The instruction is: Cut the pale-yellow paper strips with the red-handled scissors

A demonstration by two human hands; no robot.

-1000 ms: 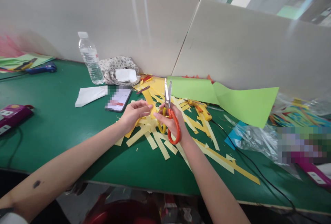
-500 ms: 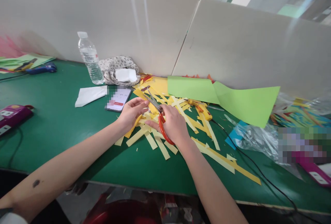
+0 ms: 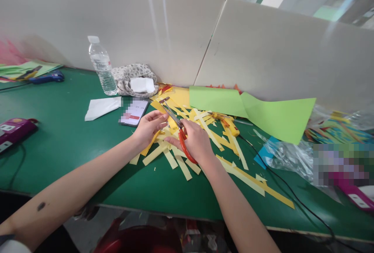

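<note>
My right hand (image 3: 197,140) grips a pair of scissors (image 3: 183,142) by the red handles, blades pointing up and to the left. The blades look closed, their tips close to my left fingers. My left hand (image 3: 149,127) is pinched, thumb against fingertips, on a piece of yellow paper strip (image 3: 152,142); the fingers partly hide it. Beneath both hands, several loose pale and deeper yellow paper strips (image 3: 182,164) lie in a criss-cross heap on the green table (image 3: 117,184).
A water bottle (image 3: 102,66), a spotted cloth pouch (image 3: 125,74) and a phone (image 3: 134,112) stand or lie behind my left hand. Green paper sheets (image 3: 271,114) and a yellow glue gun (image 3: 228,123) with a black cord are to the right. A grey partition (image 3: 117,23) runs behind.
The scissor blades were apart half a second ago and are now together. Both hands have stayed almost in place.
</note>
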